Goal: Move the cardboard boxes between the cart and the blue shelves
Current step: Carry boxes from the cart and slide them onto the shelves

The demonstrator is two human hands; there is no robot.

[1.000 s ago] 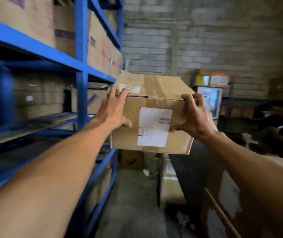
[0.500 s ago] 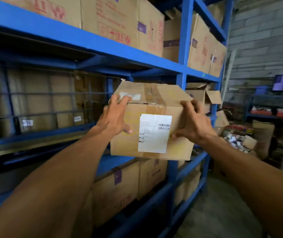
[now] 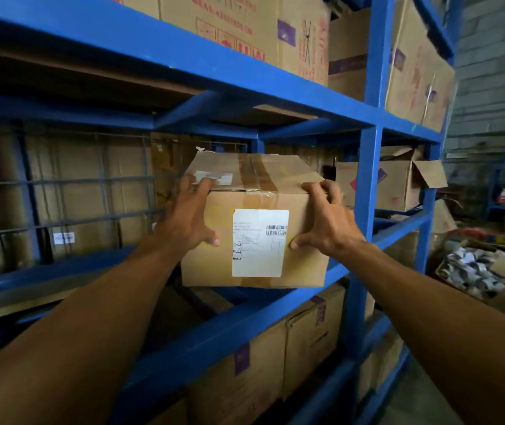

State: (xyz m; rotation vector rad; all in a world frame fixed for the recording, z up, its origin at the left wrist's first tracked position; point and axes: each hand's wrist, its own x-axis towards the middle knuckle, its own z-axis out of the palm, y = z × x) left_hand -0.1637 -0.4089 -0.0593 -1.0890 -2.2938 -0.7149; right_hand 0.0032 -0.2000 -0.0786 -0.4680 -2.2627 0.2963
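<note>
The left hand and right hand clamp a taped cardboard box from either side, fingers hooked over its top edges and thumbs pressed to the near face on each side of a white shipping label. The box is held level at the mouth of the middle bay of the blue shelves, its underside about at the front beam; whether it touches the beam I cannot tell. This looks like the shelving step. Next the box needs pushing straight in past the beam, left of the upright, then setting down. More cartons sit on the shelf above.
</note>
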